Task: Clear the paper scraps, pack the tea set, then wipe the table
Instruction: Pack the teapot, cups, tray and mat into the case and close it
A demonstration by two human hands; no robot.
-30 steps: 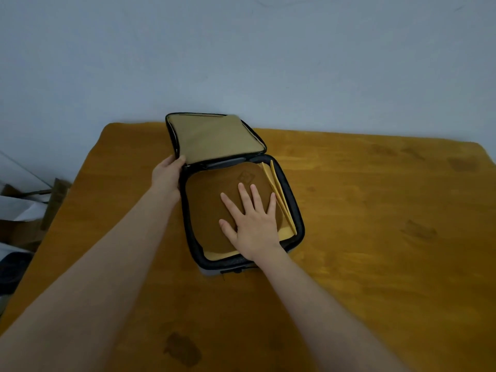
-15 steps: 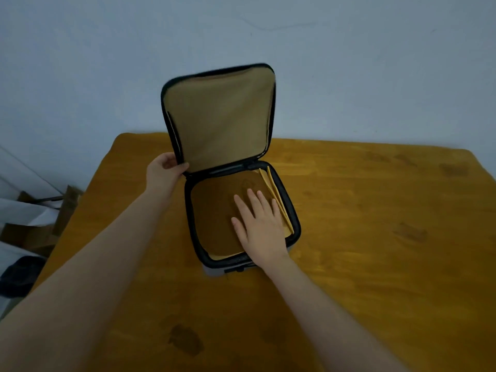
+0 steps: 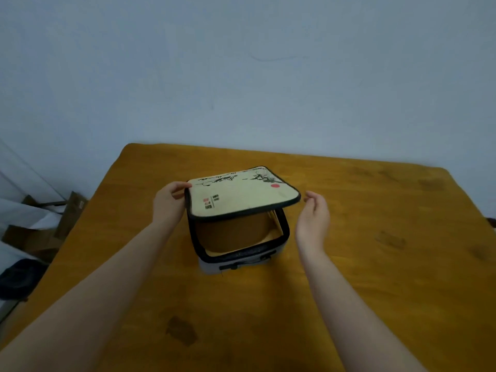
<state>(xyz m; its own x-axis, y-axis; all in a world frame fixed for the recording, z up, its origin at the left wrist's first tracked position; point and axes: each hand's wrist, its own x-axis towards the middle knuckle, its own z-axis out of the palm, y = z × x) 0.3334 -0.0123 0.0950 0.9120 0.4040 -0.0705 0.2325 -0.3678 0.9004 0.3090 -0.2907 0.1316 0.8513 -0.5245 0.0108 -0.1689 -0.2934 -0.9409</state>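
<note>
Tea-set case (image 3: 243,261) on the counter (image 3: 389,277), its lid (image 3: 241,200) tilted partly open above a brown pad (image 3: 230,234) inside. Left hand (image 3: 167,204) fingers grasp the lid's left edge. Right hand (image 3: 312,218), fingers released, is just right of the case, apparently not touching.

The head camera is looking forward and down from above the near side of the wooden table (image 3: 375,277), and it's facing the pale blue wall (image 3: 241,63), which is filling the whole upper part of the frame. The wide lens is taking in both far corners of the table. Both forearms are coming in from the bottom corners, with the left hand (image 3: 167,204) and the right hand (image 3: 312,218) sitting around mid-frame on either side of the case (image 3: 241,260), so the view is sitting close, within arm's reach. Cardboard clutter (image 3: 35,232) is showing at the left edge.
</note>
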